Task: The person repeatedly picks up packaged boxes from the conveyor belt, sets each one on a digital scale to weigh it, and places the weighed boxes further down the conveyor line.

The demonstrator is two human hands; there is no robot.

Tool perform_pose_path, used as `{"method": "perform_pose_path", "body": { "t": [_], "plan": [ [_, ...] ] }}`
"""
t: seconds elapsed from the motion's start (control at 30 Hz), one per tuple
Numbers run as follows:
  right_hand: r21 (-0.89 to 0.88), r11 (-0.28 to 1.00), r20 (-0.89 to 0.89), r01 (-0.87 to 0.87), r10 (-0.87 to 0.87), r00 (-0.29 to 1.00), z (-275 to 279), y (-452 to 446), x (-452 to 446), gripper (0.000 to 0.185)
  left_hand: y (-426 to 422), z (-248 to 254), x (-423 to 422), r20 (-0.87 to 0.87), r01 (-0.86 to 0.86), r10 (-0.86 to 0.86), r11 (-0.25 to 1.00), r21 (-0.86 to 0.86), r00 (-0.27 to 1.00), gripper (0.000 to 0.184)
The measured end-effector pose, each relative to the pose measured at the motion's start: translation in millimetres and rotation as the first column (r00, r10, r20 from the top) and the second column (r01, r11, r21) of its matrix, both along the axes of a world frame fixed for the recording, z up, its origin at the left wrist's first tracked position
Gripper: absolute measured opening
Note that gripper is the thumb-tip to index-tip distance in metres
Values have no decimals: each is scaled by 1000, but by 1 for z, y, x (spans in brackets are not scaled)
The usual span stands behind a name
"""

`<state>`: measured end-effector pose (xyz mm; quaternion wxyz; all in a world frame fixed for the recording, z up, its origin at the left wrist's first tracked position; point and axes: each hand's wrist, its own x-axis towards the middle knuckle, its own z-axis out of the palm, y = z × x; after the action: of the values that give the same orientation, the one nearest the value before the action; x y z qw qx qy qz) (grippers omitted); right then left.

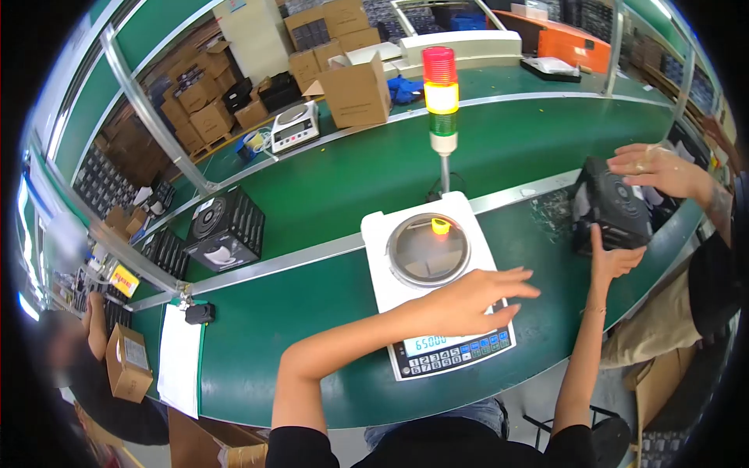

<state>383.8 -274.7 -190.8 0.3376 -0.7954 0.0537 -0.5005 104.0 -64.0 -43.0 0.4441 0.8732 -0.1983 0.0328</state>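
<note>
1. Weighing scale (429,251): on the table (304,335), before the signal lamp (442,101).
2. Left hand (472,303): over the scale's front part.
3. Boxes (610,209): right of the scale, between the right hand (612,261) and a co-worker's hand (654,168).
4. Clipboard (179,359): on the table, left of the scale.
5. Second scale (296,129): farther back, left of the open carton (355,93).
</note>
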Motion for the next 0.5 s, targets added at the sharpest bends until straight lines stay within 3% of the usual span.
{"method": "perform_pose_path", "body": {
  "t": [0.07,0.13,0.17,0.2,0.23,0.27,0.3,0.37,0.47,0.5],
  "plan": [
    [286,955,-499,77,80,863,27,3,-8,113,19,2,-41,45,-107,110,992,-60,993,39],
    [317,933,-306,-170,270,913,-10,-14,9,91,42,8,-79,64,-387,390,920,-57,918,41],
    [276,924,-344,-265,352,871,-18,-15,-1,81,62,2,-93,96,-515,520,854,-79,849,44],
    [237,904,-385,-356,424,820,-20,-18,-13,70,83,-17,-105,163,-743,744,665,-79,648,50],
    [210,863,-422,-459,503,754,-12,-16,-36,64,108,-16,-117,214,-830,821,553,-71,529,62],
    [186,812,-462,-553,569,680,-1,-13,-62,59,140,-35,-124,226,-903,924,358,-238,307,72],
    [161,776,-498,-610,598,629,3,-11,-80,56,178,-46,-130,181,-928,977,164,-333,108,88],
    [115,695,-568,-710,632,527,8,-8,-109,51,245,-52,-150,-328,-789,932,-315,-527,-153,121],
    [-309,602,-614,-736,465,638,9,6,-142,47,291,-44,-159,-499,-557,762,-644,-524,-412,131],
    [-340,583,-611,-738,460,644,10,9,-144,46,298,-48,-161,-577,-505,735,-671,-543,-356,131]
  ]
}}
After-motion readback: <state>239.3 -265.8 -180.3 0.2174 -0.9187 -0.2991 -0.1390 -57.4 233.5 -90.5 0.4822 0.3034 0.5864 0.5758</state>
